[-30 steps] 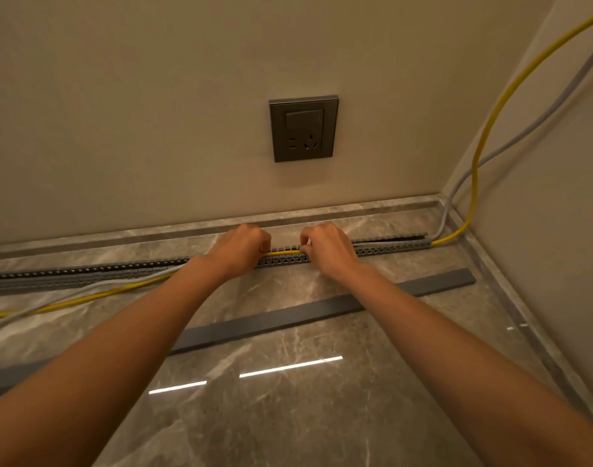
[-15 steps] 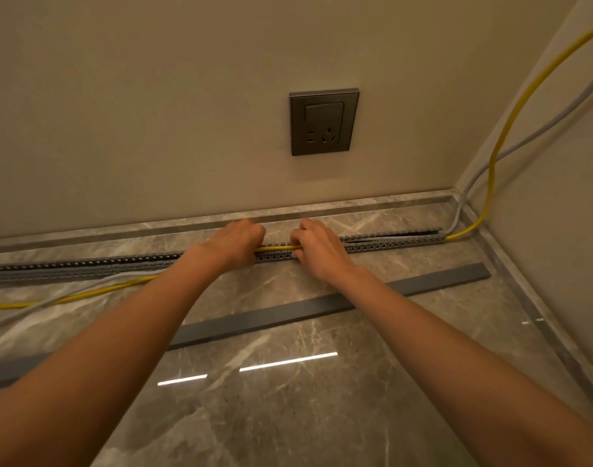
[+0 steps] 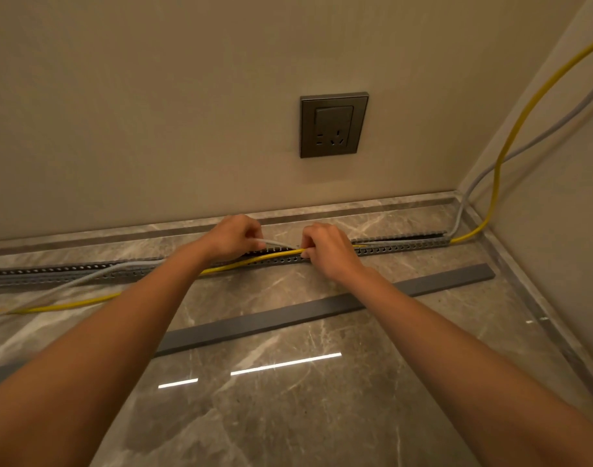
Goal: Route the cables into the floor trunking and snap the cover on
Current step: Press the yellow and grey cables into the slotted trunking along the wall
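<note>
A slotted grey trunking (image 3: pixel 402 246) runs along the floor near the wall. A yellow cable (image 3: pixel 254 261) and a grey cable (image 3: pixel 278 243) come down the right wall and enter the trunking's right end. My left hand (image 3: pixel 234 235) pinches the grey cable, lifted slightly above the channel. My right hand (image 3: pixel 325 249) pinches the yellow cable at the channel's front edge. Left of my hands both cables leave the trunking and trail over the floor. The flat grey cover (image 3: pixel 322 310) lies loose on the floor in front, parallel to the trunking.
A dark wall socket (image 3: pixel 333 124) sits above the trunking. The room corner (image 3: pixel 463 197) and right wall close off the right side. The polished marble floor (image 3: pixel 305 416) reflects ceiling light strips.
Both hands have lifted a little from the channel. The grey cable now shows between them, and the yellow cable slants out over the front edge. The camera moved closer.
</note>
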